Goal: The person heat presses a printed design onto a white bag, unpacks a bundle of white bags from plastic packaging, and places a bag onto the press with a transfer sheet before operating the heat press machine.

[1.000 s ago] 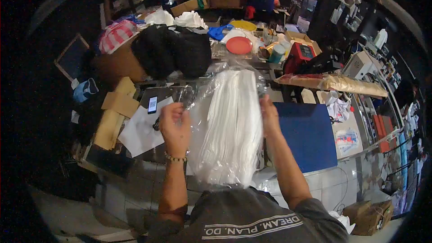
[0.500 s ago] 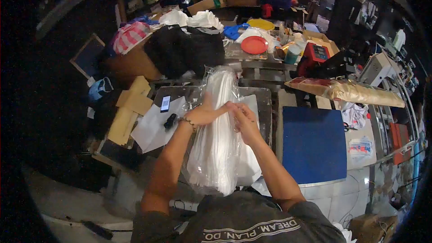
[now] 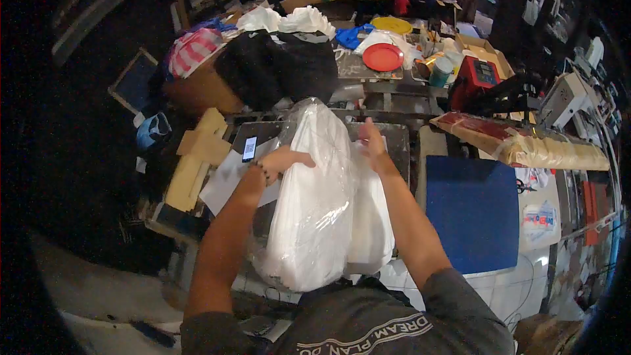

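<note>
A long bundle of white, layered material in clear plastic wrap (image 3: pixel 309 210) stands tilted in front of my body; what the material is, I cannot tell. My left hand (image 3: pixel 289 160) grips its left edge, thumb across the front and the other fingers hidden. Off the bundle's right side is my right hand (image 3: pixel 373 144), holding nothing, its fingers stretched out and slightly blurred. Between the bundle and my right forearm lies a second white stack (image 3: pixel 373 223) on the dark work table (image 3: pixel 397 141).
Left of the bundle are a phone (image 3: pixel 249 148), white paper (image 3: pixel 227 181) and folded cardboard (image 3: pixel 194 161). A blue flat board (image 3: pixel 470 213) lies to the right, below a padded press arm (image 3: pixel 526 144). Farther back are a red plate (image 3: pixel 382 57) and a black cloth heap (image 3: pixel 273 69).
My right hand has come away from the bundle and opened. My left hand has shifted to the bundle's left edge, and the bundle has turned to show a broader face.
</note>
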### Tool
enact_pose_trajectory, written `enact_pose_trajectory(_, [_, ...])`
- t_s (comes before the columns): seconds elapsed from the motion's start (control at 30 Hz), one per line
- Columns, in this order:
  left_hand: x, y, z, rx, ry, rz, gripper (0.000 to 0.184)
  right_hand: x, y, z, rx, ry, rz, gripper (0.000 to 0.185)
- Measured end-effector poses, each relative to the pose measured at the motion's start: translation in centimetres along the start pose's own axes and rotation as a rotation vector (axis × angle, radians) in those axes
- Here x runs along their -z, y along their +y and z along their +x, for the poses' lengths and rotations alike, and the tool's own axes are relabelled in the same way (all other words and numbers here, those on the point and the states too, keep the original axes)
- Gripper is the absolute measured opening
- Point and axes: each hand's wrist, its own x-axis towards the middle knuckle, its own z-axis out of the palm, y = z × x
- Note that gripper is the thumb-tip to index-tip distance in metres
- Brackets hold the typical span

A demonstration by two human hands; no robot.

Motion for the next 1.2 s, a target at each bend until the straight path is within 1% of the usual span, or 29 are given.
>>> enact_pose_trajectory(0.03, [-0.5, -0.1, -0.4, 0.003, -0.013, 0.009, 0.083, 0.1, 1.4, 1.3, 0.031, 0.300, -0.265, 0.075])
enact_pose_trajectory(0.07, [-1.5, 0.2, -1.4, 0.039, 0.029, -0.123, 0.078, 0.8, 3.2, 2.2, -0.097, 0.314, -0.381, 0.073])
enact_pose_trajectory(0.1, [-2.1, 0.4, -2.4, 0.068, 0.077, -0.256, 0.074, 1.6, 5.8, 3.3, -0.202, 0.191, -0.364, 0.072])
enact_pose_trajectory(0.13, [-2.0, 0.3, -3.0, 0.081, 0.089, -0.206, 0.068, 2.3, 8.3, 4.9, -0.275, 0.080, -0.330, 0.071])
enact_pose_trajectory(0.17, [-1.7, 0.2, -3.8, 0.067, 0.086, -0.197, 0.068, 2.4, 10.0, 6.0, -0.297, 0.025, -0.314, 0.070])
enact_pose_trajectory(0.2, [-1.5, -0.4, -4.7, 0.026, 0.093, -0.269, 0.066, 1.4, 9.5, 5.9, -0.281, 0.005, -0.324, 0.069])
enact_pose_trajectory(0.23, [-1.3, -1.7, -5.8, -0.006, 0.100, -0.337, 0.064, 0.7, 9.5, 5.1, -0.151, 0.044, -0.466, 0.068])
enact_pose_trajectory(0.27, [-1.0, -2.5, -6.6, -0.041, 0.102, -0.386, 0.064, -0.6, 7.5, 3.8, -0.138, 0.054, -0.454, 0.068])
enact_pose_trajectory(0.33, [0.0, -3.8, -8.6, -0.085, 0.119, -0.467, 0.063, -2.6, 3.0, 1.5, -0.018, 0.420, -0.795, 0.063])
enact_pose_trajectory(0.37, [0.7, -4.2, -9.5, -0.099, 0.131, -0.500, 0.063, -3.4, 1.6, 0.5, -0.022, 0.438, -0.784, 0.063])
enact_pose_trajectory(0.4, [1.4, -4.4, -10.4, -0.116, 0.142, -0.531, 0.063, -4.2, 0.5, -0.2, 0.026, 0.296, -0.415, 0.061])
enact_pose_trajectory(0.47, [2.9, -4.5, -12.3, -0.154, 0.167, -0.570, 0.062, -5.7, -0.9, 0.6, 0.099, 0.150, -0.046, 0.059])
enact_pose_trajectory(0.53, [3.7, -5.0, -14.2, -0.179, 0.194, -0.593, 0.062, -7.7, -3.1, 2.3, 0.188, 0.290, 0.050, 0.043])
enact_pose_trajectory(0.57, [4.0, -5.2, -15.2, -0.189, 0.210, -0.598, 0.061, -8.3, -4.3, 2.5, 0.191, 0.277, 0.053, 0.043])
enact_pose_trajectory(0.63, [4.3, -5.7, -17.1, -0.209, 0.238, -0.599, 0.061, -8.2, -6.9, 2.2, 0.346, 0.423, -0.160, 0.037])
enact_pose_trajectory(0.67, [4.4, -6.1, -18.3, -0.216, 0.255, -0.604, 0.061, -6.6, -6.9, 2.9, 0.353, 0.420, -0.161, 0.037])
enact_pose_trajectory(0.73, [4.7, -6.8, -20.5, -0.233, 0.293, -0.605, 0.060, -2.5, -4.1, 5.2, 0.513, 0.539, -0.312, 0.034])
enact_pose_trajectory(0.77, [5.0, -7.1, -21.8, -0.242, 0.313, -0.605, 0.060, -1.7, -2.6, 5.4, 0.512, 0.548, -0.311, 0.034])
enact_pose_trajectory(0.83, [5.5, -7.4, -24.5, -0.263, 0.355, -0.600, 0.060, 0.0, 0.3, 5.3, 0.470, 0.581, -0.463, 0.033])
enact_pose_trajectory(0.87, [5.8, -7.6, -25.8, -0.271, 0.377, -0.599, 0.060, -0.2, 1.5, 5.7, 0.554, 0.506, -0.430, 0.031])
enact_pose_trajectory(0.9, [5.8, -7.7, -26.9, -0.275, 0.395, -0.597, 0.060, -1.3, 0.8, 4.4, 0.537, 0.507, -0.434, 0.031])
enact_pose_trajectory(0.97, [5.6, -8.0, -28.7, -0.272, 0.416, -0.598, 0.059, -2.6, -0.4, 2.1, 0.634, 0.485, -0.485, 0.031])
enact_pose_trajectory(1.0, [5.3, -8.2, -29.2, -0.270, 0.423, -0.602, 0.059, -1.7, 0.3, 2.9, 0.622, 0.467, -0.549, 0.034])
enact_pose_trajectory(1.03, [4.8, -8.5, -29.5, -0.271, 0.431, -0.606, 0.059, -1.2, 0.6, 3.7, 0.623, 0.452, -0.545, 0.034])
enact_pose_trajectory(1.07, [4.0, -8.8, -29.2, -0.270, 0.437, -0.608, 0.059, -0.7, 1.1, 4.2, 0.768, 0.466, -0.817, 0.036])
enact_pose_trajectory(1.17, [0.9, -9.6, -27.3, -0.277, 0.446, -0.642, 0.059, -5.4, -5.5, -2.2, 0.426, 0.156, -0.494, 0.047])
enact_pose_trajectory(1.2, [-0.1, -9.8, -26.8, -0.283, 0.456, -0.653, 0.059, -6.9, -6.0, -4.0, 0.265, -0.041, -0.350, 0.047])
